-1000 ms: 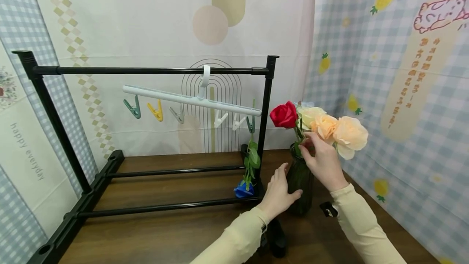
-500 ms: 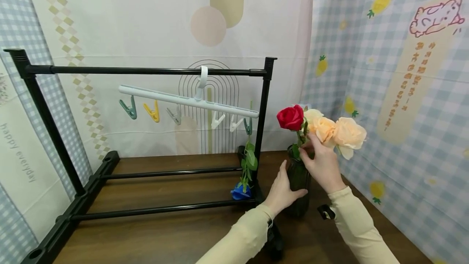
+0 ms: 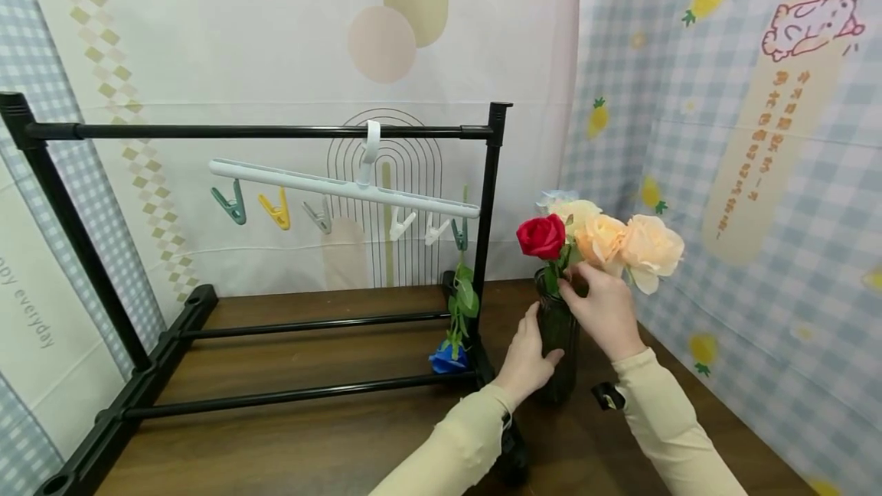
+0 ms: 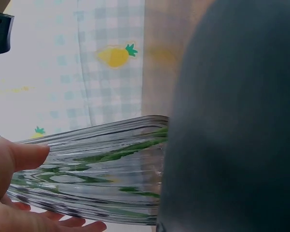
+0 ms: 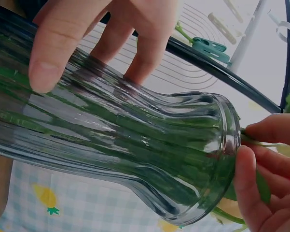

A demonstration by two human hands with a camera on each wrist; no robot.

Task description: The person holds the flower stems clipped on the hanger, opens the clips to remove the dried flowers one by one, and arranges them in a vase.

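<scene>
A ribbed glass vase (image 3: 556, 329) stands on the table, green stems showing through its wall. My left hand (image 3: 525, 362) holds its side, thumb and fingers around the glass (image 5: 111, 125). At the mouth, my right hand (image 3: 606, 308) pinches a green stem, apparently that of the red rose (image 3: 541, 236); fingers partly hide the grip. Peach roses (image 3: 651, 245) and a pale yellow rose (image 3: 575, 213) spread above the vase. A blue rose (image 3: 449, 358) hangs head down from a green clip (image 3: 460, 234) on the pale hanger (image 3: 344, 187).
Left of the vase stands a black rack (image 3: 276, 132), its right foot close to my left forearm. Several more clips, including a yellow one (image 3: 275, 210), dangle from the hanger. Patterned cloth (image 3: 744, 144) lines the back and sides of the wooden table (image 3: 310, 442).
The red rose has sunk lower toward the vase mouth and shifted closer to the other flowers. Both hands stay at the vase. The head view has turned slightly right.
</scene>
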